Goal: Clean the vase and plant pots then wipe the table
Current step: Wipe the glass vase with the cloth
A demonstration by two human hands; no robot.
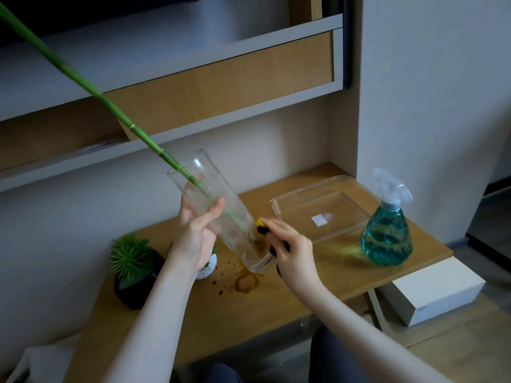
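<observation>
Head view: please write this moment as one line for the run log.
left hand: holds tilted glass vase with bamboo stem | right hand: presses yellow sponge on vase | table: brown stains

Vase wipe, head view
Left hand (197,230) holds tilted glass vase (218,214), bamboo stalk (83,81) inside; right hand (293,250) presses yellow sponge (259,223) on it over stained table (276,294).

Pale grey wall (431,78) from 12 to 3 o'clock, forming corner column beside alcove. Wall-mounted shelf unit (221,76) at 11 to 12 o'clock, wood-grain panels with grey edging, tilted in wide-angle view. Dark panel (33,20) at 10 o'clock, top corner. Low wooden desk surface (318,294) at centre, brown ring stains on it. White box (431,291) at 4 o'clock on light wood-look floor (453,344). Dim, cool light throughout.
</observation>
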